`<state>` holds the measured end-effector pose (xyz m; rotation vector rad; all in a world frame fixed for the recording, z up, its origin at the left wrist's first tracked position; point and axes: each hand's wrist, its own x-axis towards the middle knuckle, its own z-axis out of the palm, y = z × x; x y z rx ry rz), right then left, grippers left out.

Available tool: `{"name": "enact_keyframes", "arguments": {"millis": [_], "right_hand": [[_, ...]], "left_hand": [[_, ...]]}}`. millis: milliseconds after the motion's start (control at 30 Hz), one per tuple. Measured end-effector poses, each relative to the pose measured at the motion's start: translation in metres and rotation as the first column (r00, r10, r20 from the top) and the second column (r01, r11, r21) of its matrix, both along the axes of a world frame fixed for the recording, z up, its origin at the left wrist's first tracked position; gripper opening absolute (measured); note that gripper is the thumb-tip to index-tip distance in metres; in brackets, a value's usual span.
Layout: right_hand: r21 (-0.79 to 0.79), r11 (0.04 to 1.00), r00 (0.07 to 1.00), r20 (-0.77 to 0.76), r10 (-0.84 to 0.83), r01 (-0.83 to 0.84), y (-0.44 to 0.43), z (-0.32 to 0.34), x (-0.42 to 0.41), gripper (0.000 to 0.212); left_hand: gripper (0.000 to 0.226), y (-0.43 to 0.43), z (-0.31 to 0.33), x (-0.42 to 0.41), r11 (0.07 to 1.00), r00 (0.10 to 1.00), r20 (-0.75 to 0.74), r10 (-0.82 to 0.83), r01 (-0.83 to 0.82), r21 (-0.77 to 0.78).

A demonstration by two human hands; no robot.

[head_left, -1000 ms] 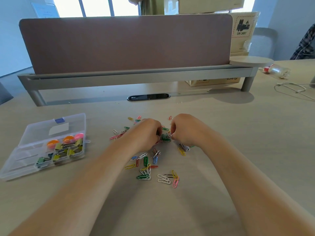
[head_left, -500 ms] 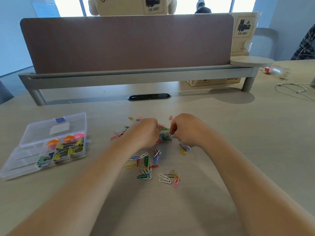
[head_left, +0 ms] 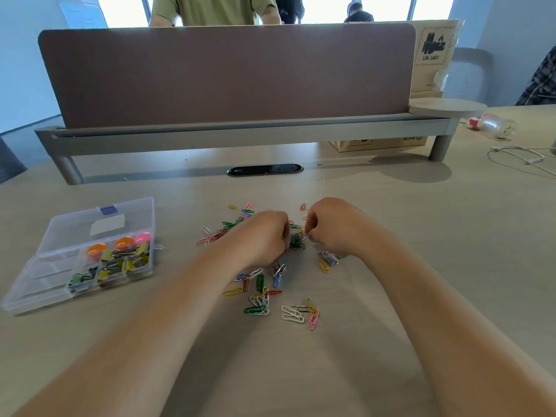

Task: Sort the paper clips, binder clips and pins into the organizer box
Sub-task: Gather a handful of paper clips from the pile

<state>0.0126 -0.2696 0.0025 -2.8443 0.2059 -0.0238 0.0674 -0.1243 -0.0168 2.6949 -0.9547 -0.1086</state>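
Colourful paper clips [head_left: 258,302] lie scattered across the middle of the desk. A tangle of green paper clips [head_left: 296,240] sits between my two hands. My left hand [head_left: 264,236] has curled fingers at the left side of this tangle. Opposite it, my right hand [head_left: 331,227] pinches at the tangle's right side with thumb and fingertips. A blue binder clip [head_left: 276,276] and a silver binder clip [head_left: 331,258] lie just in front of the hands. The clear organizer box [head_left: 33,281] stands open at the left, holding yellow and green binder clips [head_left: 120,263] and orange and pink pins [head_left: 125,242].
A brown desk divider [head_left: 228,73] on a grey rail closes off the back, with a cable slot [head_left: 264,169] below it. A plastic bottle [head_left: 493,126] and a white cable [head_left: 517,155] lie at the far right. A person [head_left: 210,9] stands behind the divider.
Both hands stay at the green tangle and have barely shifted. A person carrying a box behind the divider has moved, and the torso now shows.
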Motion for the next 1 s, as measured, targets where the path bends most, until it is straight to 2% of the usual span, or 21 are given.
{"name": "enact_keyframes", "arguments": {"millis": [233,467,833,1000], "right_hand": [[-0.024,0.999,0.995,-0.090,0.037,-0.039,-0.009,0.013,-0.012,0.022],[-0.026,0.998,0.998,-0.046,0.050,-0.051,0.003,0.008,-0.010,0.024],[-0.021,0.999,0.998,-0.032,0.047,-0.048,0.005,0.006,-0.009,0.029],[-0.012,0.999,0.997,-0.059,0.049,-0.049,0.002,0.010,-0.011,0.025]], "left_hand": [[0.019,-0.001,0.008,-0.010,0.999,0.999,-0.049,-0.002,0.004,0.036],[0.015,-0.003,0.006,-0.008,0.996,1.000,0.023,0.002,-0.004,0.090],[0.013,-0.002,0.005,-0.008,0.998,0.998,0.059,-0.037,0.034,0.048],[0.018,0.000,0.006,-0.007,1.000,0.999,0.035,-0.014,0.014,0.009]]}}
